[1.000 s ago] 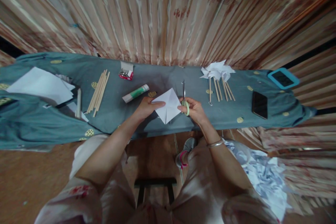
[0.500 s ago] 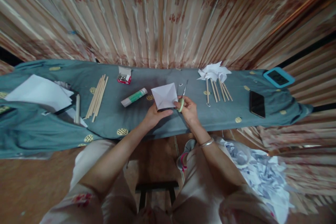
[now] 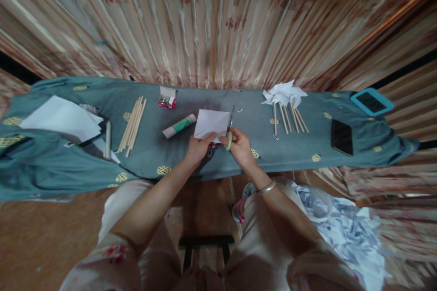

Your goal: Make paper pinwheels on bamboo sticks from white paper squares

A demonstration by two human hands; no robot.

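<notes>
A creased square of white paper is held up over the table in front of me. My left hand is closed on its lower left edge, with the thumb on top. My right hand is closed round the pale green handles of a pair of scissors, whose blades point away from me beside the paper's right edge. The right fingertips also touch the paper's lower right corner. A glue stick with a green label lies just left of the paper.
On the blue-green cloth lie wooden sticks, a small red box of pins, white sheets, paper pinwheels on sticks, a phone and a blue-framed device. Paper scraps are heaped at lower right.
The paper has turned slightly and its near edge is now under my left thumb. My right hand with the scissors has moved in closer to the paper. The view has shifted a little.
</notes>
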